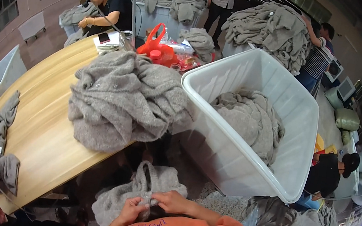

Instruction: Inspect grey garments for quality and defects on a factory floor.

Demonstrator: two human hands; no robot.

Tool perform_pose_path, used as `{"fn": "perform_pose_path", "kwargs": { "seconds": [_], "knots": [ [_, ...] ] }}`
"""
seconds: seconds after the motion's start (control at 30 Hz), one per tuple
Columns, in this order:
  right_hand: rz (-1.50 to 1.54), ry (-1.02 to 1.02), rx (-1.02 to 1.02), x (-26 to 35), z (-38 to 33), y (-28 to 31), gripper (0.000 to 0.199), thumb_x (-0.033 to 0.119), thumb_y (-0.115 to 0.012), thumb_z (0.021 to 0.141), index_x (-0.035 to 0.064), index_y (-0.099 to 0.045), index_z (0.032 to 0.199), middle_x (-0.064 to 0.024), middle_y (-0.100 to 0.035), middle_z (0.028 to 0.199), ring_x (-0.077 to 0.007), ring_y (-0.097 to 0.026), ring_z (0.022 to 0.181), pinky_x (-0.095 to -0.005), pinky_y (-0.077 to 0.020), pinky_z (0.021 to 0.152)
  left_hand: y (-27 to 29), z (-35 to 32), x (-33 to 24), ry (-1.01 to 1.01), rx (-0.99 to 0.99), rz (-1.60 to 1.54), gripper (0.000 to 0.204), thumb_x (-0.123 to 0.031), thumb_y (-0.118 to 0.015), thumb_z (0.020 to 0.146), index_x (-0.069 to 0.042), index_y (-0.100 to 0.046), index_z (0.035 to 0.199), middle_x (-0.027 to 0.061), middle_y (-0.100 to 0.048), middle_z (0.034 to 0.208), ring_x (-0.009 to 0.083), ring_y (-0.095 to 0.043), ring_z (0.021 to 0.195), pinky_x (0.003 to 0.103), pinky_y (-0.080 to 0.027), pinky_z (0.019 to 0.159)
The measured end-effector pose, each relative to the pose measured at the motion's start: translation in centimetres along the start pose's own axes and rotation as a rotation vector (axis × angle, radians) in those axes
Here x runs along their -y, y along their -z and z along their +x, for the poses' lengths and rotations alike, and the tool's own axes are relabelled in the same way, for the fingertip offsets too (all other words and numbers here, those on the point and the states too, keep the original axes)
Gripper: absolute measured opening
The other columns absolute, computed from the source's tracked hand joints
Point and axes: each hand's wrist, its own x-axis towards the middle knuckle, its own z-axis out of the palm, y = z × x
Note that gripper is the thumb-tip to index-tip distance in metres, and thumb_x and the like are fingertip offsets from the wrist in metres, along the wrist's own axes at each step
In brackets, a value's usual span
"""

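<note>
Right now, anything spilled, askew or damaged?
One thing: the grey knitwear pile bulges past the edge of the wooden table beside the white bin, so part sits off the tabletop. No clear spill or damage.

Passage lay open above the worktop point(48, 127) left of centre — a gray heap point(123, 101) blocked the middle, a white bin point(220, 143) the right.
</note>
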Motion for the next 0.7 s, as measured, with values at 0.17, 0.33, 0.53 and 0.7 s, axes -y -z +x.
{"fn": "perform_pose_path", "kwargs": {
  "seconds": [0.17, 0.33, 0.53, 0.7],
  "knots": [
    [0.050, 0.166, 0.235, -0.8, 0.6, -0.4, 0.018, 0.006, -0.053, 0.072, 0.0091, -0.054, 0.089, -0.0100, -0.059, 0.078, -0.0312, -0.058, 0.073, -0.0411, -0.0449, 0.058, -0.9, 0.8, -1.3, -0.077, -0.072, 0.048, 0.000, -0.001, -0.060, 0.080, -0.001, -0.061, 0.080, 0.0025, -0.062, 0.073, 0.0065, -0.055, 0.062, 0.020, -0.044, 0.056],
    [0.042, 0.228, 0.075, -0.3, 0.6, -0.6, 0.013, 0.007, -0.057, 0.074, 0.0066, -0.055, 0.087, -0.0100, -0.057, 0.076, -0.0287, -0.058, 0.070, -0.0368, -0.0449, 0.054, -1.4, 2.3, -1.9, 0.013, -0.037, 0.241, 0.003, -0.003, -0.059, 0.081, -0.002, -0.061, 0.081, 0.0003, -0.060, 0.072, 0.0061, -0.052, 0.061, 0.019, -0.042, 0.055],
    [0.016, 0.237, -0.370, -1.0, 0.7, -0.8, 0.019, 0.004, -0.061, 0.072, 0.0038, -0.054, 0.090, -0.0099, -0.056, 0.074, -0.0275, -0.058, 0.062, -0.0352, -0.0449, 0.050, -0.6, 3.4, 0.1, 0.085, 0.095, 0.069, 0.017, 0.005, -0.052, 0.076, 0.002, -0.062, 0.089, 0.0035, -0.062, 0.079, 0.0091, -0.057, 0.066, 0.021, -0.046, 0.061],
    [-0.039, 0.240, -0.272, -1.8, 0.6, -1.7, 0.020, 0.005, -0.060, 0.072, 0.0053, -0.051, 0.090, -0.0092, -0.055, 0.073, -0.0286, -0.058, 0.062, -0.0365, -0.0461, 0.051, 0.7, 3.8, 1.3, 0.034, 0.056, 0.017, 0.012, 0.006, -0.053, 0.073, 0.002, -0.061, 0.081, 0.0046, -0.062, 0.076, 0.0108, -0.058, 0.063, 0.022, -0.045, 0.058]
  ]
}}
